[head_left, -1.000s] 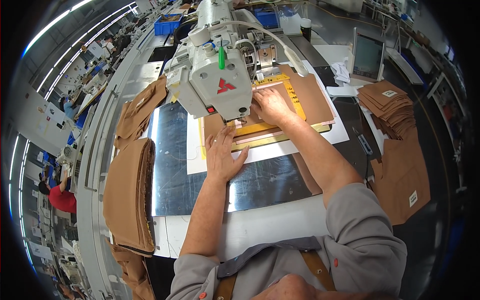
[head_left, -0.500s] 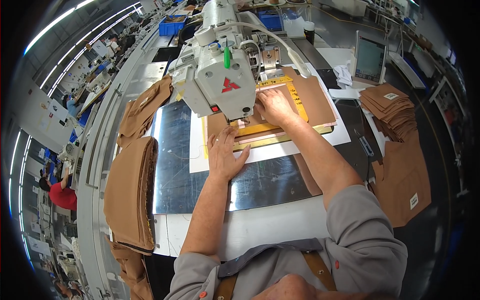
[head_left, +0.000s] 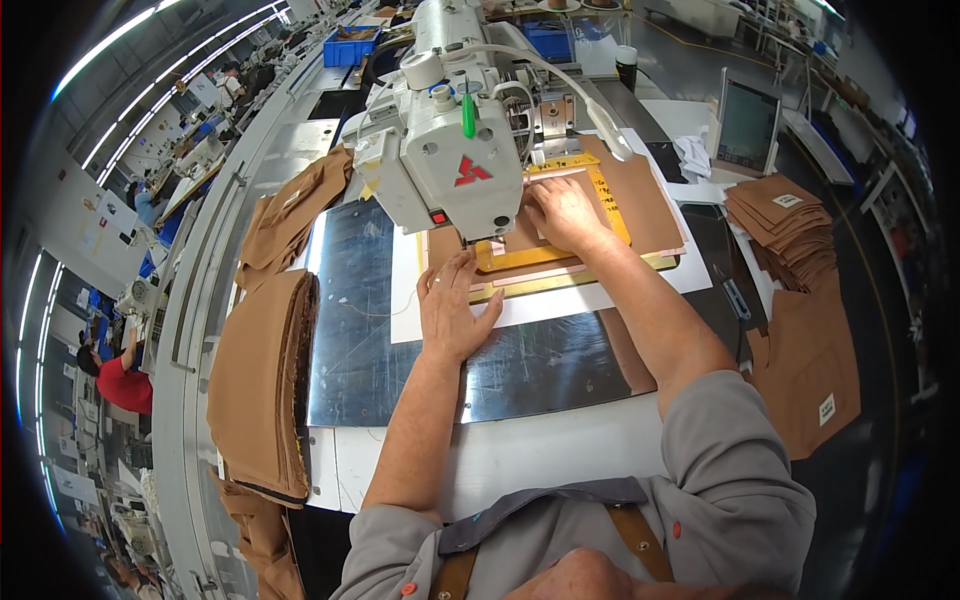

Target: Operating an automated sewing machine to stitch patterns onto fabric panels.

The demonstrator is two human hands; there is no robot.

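Under the white sewing machine head (head_left: pixel 455 165) lies a brown fabric panel (head_left: pixel 645 215) on a white sheet (head_left: pixel 420 315). A yellow frame with handwritten marks (head_left: pixel 612 208) rests on the panel. Palm down, my left hand (head_left: pixel 457 310) lies at the near left edge of the panel, fingers spread and fingertips close to the needle area. My right hand (head_left: pixel 566 213) reaches inside the yellow frame, fingers stretched over the fabric; the machine head partly hides its fingertips. Neither hand visibly holds anything.
A thick stack of brown pieces (head_left: pixel 258 380) stands at the left, with loose brown fabric (head_left: pixel 290 215) behind it. More brown pieces (head_left: pixel 785 235) hang at the right beside a utility knife (head_left: pixel 736 298). A screen (head_left: pixel 748 125) and a dark cup (head_left: pixel 625 68) are farther back.
The machine head, white sheet, frame and my right hand appear slightly farther right, partly from a small view shift. Both hands keep nearly the same pose.
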